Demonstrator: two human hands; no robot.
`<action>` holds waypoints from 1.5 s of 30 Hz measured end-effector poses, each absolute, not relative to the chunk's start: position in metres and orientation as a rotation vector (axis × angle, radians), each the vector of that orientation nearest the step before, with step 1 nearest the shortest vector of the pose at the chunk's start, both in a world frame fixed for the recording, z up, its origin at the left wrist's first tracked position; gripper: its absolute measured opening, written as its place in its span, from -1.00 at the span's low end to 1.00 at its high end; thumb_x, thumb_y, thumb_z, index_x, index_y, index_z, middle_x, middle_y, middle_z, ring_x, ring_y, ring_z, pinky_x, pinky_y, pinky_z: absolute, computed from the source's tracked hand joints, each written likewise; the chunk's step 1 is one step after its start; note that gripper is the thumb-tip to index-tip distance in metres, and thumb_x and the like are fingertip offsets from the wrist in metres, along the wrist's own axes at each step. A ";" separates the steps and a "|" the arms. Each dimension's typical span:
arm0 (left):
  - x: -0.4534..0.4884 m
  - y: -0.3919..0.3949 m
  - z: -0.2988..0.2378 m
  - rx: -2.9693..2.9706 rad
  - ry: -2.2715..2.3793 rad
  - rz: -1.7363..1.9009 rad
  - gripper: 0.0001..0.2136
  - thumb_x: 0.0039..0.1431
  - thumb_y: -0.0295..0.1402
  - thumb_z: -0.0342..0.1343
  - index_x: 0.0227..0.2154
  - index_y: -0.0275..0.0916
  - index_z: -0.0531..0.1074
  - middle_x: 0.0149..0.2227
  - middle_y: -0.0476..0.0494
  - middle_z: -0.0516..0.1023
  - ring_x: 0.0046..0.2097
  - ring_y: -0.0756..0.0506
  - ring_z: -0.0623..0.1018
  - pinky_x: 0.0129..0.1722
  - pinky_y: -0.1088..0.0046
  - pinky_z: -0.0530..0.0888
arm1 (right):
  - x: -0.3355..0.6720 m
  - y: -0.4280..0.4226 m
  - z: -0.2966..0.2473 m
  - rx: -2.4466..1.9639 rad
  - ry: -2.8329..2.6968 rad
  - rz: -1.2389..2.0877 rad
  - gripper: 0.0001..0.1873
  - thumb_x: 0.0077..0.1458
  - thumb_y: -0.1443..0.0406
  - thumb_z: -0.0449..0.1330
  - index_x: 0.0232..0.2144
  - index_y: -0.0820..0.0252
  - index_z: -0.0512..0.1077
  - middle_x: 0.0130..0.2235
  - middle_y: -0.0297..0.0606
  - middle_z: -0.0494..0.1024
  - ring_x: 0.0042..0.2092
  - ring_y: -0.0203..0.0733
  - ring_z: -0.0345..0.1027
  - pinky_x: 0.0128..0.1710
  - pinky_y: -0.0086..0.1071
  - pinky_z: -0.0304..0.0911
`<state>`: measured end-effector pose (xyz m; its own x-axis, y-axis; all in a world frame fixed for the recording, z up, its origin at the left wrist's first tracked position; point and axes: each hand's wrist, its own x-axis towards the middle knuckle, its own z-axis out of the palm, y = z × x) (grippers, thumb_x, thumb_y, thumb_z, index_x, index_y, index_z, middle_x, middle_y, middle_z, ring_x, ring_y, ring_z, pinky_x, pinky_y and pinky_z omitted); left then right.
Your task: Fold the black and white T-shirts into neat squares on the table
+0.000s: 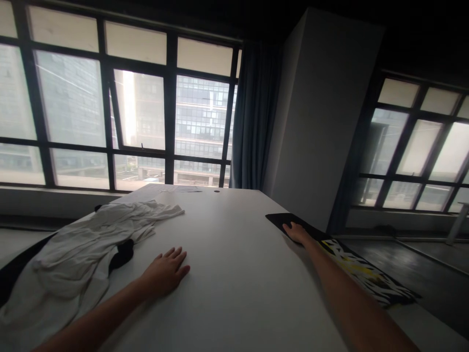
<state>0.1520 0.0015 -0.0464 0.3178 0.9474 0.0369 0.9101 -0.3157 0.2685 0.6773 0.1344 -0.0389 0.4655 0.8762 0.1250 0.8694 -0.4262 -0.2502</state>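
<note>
My left hand (166, 270) lies palm down on the white table (227, 274), fingers stretched and spread, with nothing in it. To its left is a crumpled white garment (80, 254), with a small black piece of cloth (121, 254) at its near side. On the right, my right hand (296, 232) rests on the black end of a desk mat (279, 218), fingers extended over its surface. The mat runs along the table's right edge under my forearm, and its near part carries a white and yellow print. My right forearm hides some of the mat.
A round dark cable hole (216, 191) sits near the table's far edge. Behind it are large windows (139, 107), one pane tilted, and a blue curtain (254, 117). A thick pillar (315, 112) stands beyond the right corner. Grey floor (366, 252) lies to the right.
</note>
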 end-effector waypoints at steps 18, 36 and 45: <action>0.014 0.055 -0.024 1.957 2.692 0.536 -0.78 0.08 -0.35 0.11 -0.33 -0.40 0.56 -0.12 -0.54 0.59 0.01 -0.52 0.48 -0.04 -0.17 0.31 | 0.547 0.045 -0.064 -2.031 -2.172 -0.133 -0.49 0.32 0.17 -0.15 0.15 0.26 0.36 0.20 -0.01 0.35 0.17 0.04 0.25 0.08 -0.16 0.17; -0.016 0.035 0.001 1.495 2.196 1.881 -0.62 -0.05 0.11 0.10 -0.57 -0.12 0.38 -0.45 -0.22 0.56 -0.02 -0.50 0.50 -0.08 -0.14 0.29 | 0.551 0.046 -0.068 -1.989 -2.181 -0.088 -0.47 0.32 0.17 -0.15 0.16 0.31 0.35 0.22 0.03 0.34 0.22 0.06 0.19 0.16 -0.11 0.12; 0.204 -0.039 -0.008 2.608 0.972 0.534 -0.71 0.09 -0.19 0.18 -0.11 -0.07 0.51 -0.09 -0.08 0.63 -0.06 -0.18 0.57 -0.05 0.30 0.45 | 0.526 0.030 -0.062 -1.545 -2.243 -0.143 -0.32 0.16 0.25 0.08 0.31 0.26 0.11 0.29 -0.04 0.23 0.28 -0.05 0.10 0.23 -0.20 0.05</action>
<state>0.2040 -0.0394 -0.0075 0.7010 0.6734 0.2350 0.5592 -0.7234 0.4049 0.5257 0.0300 -0.0617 -0.3009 0.8714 0.3875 0.9134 0.3802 -0.1455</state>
